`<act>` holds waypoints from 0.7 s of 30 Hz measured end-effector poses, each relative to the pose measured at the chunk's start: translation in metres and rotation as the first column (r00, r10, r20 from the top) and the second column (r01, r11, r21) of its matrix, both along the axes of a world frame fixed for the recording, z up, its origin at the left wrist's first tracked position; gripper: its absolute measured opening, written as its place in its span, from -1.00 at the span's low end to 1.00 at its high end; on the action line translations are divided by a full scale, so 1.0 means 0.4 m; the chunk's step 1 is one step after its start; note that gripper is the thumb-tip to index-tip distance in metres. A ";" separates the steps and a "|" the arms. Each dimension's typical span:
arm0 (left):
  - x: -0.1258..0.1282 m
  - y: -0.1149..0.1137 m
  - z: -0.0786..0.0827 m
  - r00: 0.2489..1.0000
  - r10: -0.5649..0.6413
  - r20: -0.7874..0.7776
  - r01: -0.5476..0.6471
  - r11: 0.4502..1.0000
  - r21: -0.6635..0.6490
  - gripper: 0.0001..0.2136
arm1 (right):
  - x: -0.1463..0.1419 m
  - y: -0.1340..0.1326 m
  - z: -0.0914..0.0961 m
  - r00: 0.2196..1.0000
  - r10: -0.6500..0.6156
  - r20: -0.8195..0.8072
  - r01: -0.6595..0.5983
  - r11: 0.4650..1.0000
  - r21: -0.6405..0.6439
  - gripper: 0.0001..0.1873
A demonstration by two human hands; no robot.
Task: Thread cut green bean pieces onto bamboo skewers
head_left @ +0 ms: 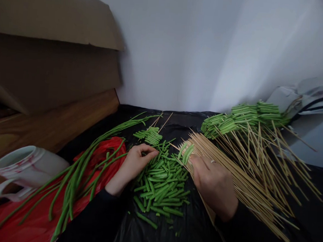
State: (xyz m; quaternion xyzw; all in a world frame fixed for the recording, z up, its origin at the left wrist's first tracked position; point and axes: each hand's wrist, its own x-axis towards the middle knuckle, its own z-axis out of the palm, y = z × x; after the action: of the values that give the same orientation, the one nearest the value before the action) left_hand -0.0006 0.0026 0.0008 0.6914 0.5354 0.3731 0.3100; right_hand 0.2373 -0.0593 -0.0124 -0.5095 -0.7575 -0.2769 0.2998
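Observation:
A heap of cut green bean pieces point(168, 188) lies on the black plastic sheet between my hands. My left hand point(135, 163) is at the heap's upper left edge, thumb and forefinger pinched together; what they hold, if anything, is too small to make out. My right hand point(214, 180), with a ring on one finger, is closed on a bamboo skewer, mostly hidden by the fingers. A few bean pieces point(186, 154) are threaded across this skewer. Beneath and beside my right hand lies a thick bundle of bare bamboo skewers point(220, 154).
Finished bean skewers point(244, 117) are stacked at the back right; a few more point(151, 135) lie behind the heap. Long whole beans point(76, 174) rest on a red plastic bag point(104, 150) at left. A white mug point(32, 167) and a cardboard box point(57, 62) stand further left.

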 end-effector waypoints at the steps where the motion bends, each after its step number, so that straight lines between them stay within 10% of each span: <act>1: 0.001 -0.002 -0.005 0.995 -0.020 -0.099 0.022 1.000 0.021 -0.79 | 0.000 -0.001 0.000 1.000 0.002 -0.001 -0.002 1.000 -0.007 -0.82; 6: 0.007 -0.015 -0.012 0.880 -0.035 -0.473 0.090 0.991 0.094 -0.80 | 0.000 -0.004 -0.003 0.999 0.036 -0.010 -0.036 0.999 -0.041 -0.82; 12: 0.021 -0.023 -0.011 0.839 0.005 -0.545 0.107 0.979 0.173 -0.88 | -0.006 -0.012 0.001 0.999 0.031 -0.016 -0.032 0.996 -0.088 -0.81; 18: 0.019 -0.008 -0.007 0.999 0.045 0.006 -0.046 0.993 0.112 -0.88 | -0.010 -0.015 0.006 0.998 0.054 -0.045 -0.058 0.995 -0.080 -0.81; 21: 0.019 -0.010 0.003 0.899 0.054 0.435 0.007 0.991 -0.137 -0.82 | -0.014 -0.018 0.008 0.995 0.076 -0.060 -0.080 0.994 -0.078 -0.80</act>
State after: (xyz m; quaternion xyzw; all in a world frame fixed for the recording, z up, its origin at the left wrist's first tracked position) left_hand 0.0069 -0.0015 0.0018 0.5608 0.4844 0.4854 0.4639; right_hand 0.2317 -0.0667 -0.0091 -0.4989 -0.7785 -0.2197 0.3111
